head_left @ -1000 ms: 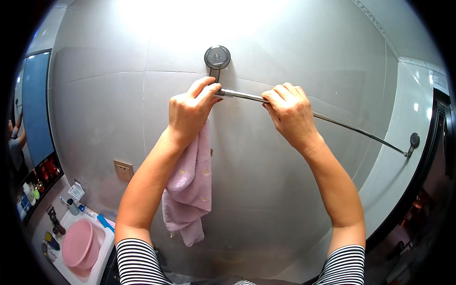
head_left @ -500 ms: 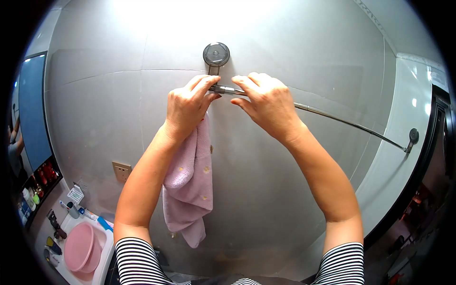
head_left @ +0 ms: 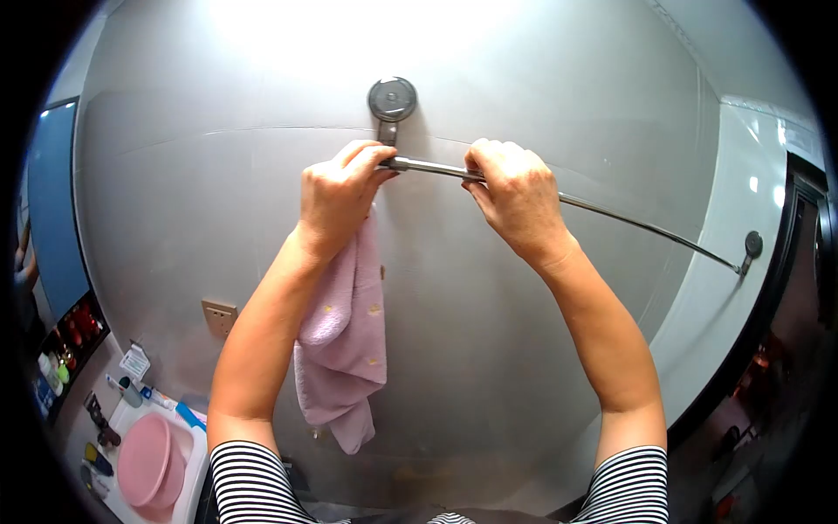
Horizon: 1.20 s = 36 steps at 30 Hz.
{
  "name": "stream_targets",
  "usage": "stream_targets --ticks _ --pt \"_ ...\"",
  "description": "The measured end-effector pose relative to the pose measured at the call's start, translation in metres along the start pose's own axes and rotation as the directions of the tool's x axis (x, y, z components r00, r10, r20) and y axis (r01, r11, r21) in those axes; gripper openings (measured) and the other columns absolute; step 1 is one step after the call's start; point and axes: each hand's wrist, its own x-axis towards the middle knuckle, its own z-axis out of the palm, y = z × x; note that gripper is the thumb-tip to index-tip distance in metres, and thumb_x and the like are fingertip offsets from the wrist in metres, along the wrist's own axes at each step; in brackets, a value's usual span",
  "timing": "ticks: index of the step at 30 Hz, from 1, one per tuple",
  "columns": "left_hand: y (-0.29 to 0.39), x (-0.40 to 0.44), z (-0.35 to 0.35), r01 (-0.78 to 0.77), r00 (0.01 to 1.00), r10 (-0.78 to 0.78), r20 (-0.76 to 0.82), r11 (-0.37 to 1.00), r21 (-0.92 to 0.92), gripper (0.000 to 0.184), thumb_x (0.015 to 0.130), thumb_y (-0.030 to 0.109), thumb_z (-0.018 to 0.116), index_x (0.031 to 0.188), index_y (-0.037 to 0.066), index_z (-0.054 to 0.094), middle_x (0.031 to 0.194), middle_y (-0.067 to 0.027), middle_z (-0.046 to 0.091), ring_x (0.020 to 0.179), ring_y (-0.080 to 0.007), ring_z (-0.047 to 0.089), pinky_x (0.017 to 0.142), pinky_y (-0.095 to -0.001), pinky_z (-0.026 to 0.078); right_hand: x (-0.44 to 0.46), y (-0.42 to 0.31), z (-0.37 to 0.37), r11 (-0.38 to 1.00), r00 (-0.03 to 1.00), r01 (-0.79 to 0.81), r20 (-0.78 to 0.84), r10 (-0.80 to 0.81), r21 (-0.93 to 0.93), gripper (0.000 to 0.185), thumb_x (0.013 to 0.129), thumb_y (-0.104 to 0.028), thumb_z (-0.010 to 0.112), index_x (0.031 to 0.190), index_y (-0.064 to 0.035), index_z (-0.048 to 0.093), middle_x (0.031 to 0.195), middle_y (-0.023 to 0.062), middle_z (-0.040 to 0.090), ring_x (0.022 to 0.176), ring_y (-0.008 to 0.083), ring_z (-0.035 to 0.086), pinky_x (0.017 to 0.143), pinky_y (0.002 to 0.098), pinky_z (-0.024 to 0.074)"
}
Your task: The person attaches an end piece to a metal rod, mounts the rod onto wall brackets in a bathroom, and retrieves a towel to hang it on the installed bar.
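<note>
1. We find the metal rod (head_left: 432, 167) slanting across the wall (head_left: 524, 349), from about half past eleven to a far round mount (head_left: 754, 244) at three o'clock.
2. The left hand (head_left: 336, 201), at ten o'clock, has its grip pinched on the rod's near end, below a dark round mount (head_left: 392, 99) at twelve; its fingertips hide the joint.
3. The right hand (head_left: 519, 201), at two o'clock, has its grip closed around the rod—thumb below, fingers above.
4. We judge that uneven pushing or twisting could pry either mount loose, since the rod acts as a lever.
5. A smooth metal surface might let the right grip slip.
6. The pink towel (head_left: 345, 349) at seven o'clock—its support hidden from us—could be knocked down by the left forearm.
</note>
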Motion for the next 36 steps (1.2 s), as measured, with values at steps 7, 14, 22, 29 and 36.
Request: stream_targets --ticks 7,14,22,29,36 --pt "0.015 0.0 -0.001 -0.046 0.998 0.051 -0.041 0.994 0.099 0.043 0.066 0.007 0.074 0.107 0.008 0.062 0.104 -0.0072 0.064 0.082 -0.0222 0.065 0.065 -0.0291 0.054 -0.025 0.025 -0.018 0.989 0.997 -0.069 -0.008 0.071 0.127 0.029 0.074 -0.016 0.069 0.099 -0.0105 0.055 0.082 0.0019 0.06 0.076 0.0217 0.058 0.069 0.035 0.0424" --pt "0.044 0.01 0.011 -0.18 0.982 0.188 -0.034 0.971 0.155 0.037 0.069 0.003 0.071 0.105 0.008 0.064 0.105 -0.0059 0.064 0.075 -0.0209 0.066 0.059 -0.0293 0.054 -0.026 0.02 -0.01 0.997 0.984 0.021 -0.178 -0.008 0.075 0.018 0.075 -0.026 0.065 0.086 -0.012 0.062 0.08 0.0034 0.061 0.08 0.0217 0.059 0.069 0.0359 0.0434" --pt "0.065 0.018 0.028 -0.144 0.987 0.134 0.086 0.98 0.134 0.018 0.077 0.008 0.067 0.094 0.006 0.063 0.087 -0.0057 0.063 0.064 -0.0242 0.062 0.054 -0.0313 0.049 -0.033 0.022 -0.014 0.999 0.976 0.027 -0.215 -0.036 -0.046 0.004 0.074 -0.012 0.057 0.071 -0.0104 0.056 0.071 0.0025 0.054 0.073 0.0195 0.055 0.068 0.0336 0.043" --pt "0.07 0.02 0.026 -0.119 0.986 0.097 0.137 0.98 0.159 0.013 0.079 0.007 0.064 0.092 0.005 0.061 0.085 -0.0062 0.062 0.062 -0.0251 0.061 0.054 -0.0325 0.048 -0.04 0.029 -0.018 1.0 0.985 0.003 -0.173 -0.004 -0.006 0.003 0.072 -0.008 0.058 0.074 -0.0086 0.056 0.072 0.0035 0.054 0.074 0.0195 0.055 0.068 0.0321 0.0435" --pt "0.069 0.022 0.024 -0.153 0.98 0.127 0.151 0.973 0.176 0.016 0.079 0.005 0.064 0.095 0.005 0.062 0.086 -0.006 0.063 0.065 -0.0238 0.062 0.055 -0.0312 0.049 -0.057 0.047 -0.024 1.0 0.967 -0.017 -0.254 0.016 -0.001 0.006 0.074 -0.007 0.057 0.08 -0.0073 0.057 0.074 0.0037 0.055 0.074 0.0198 0.056 0.066 0.0329 0.0437"
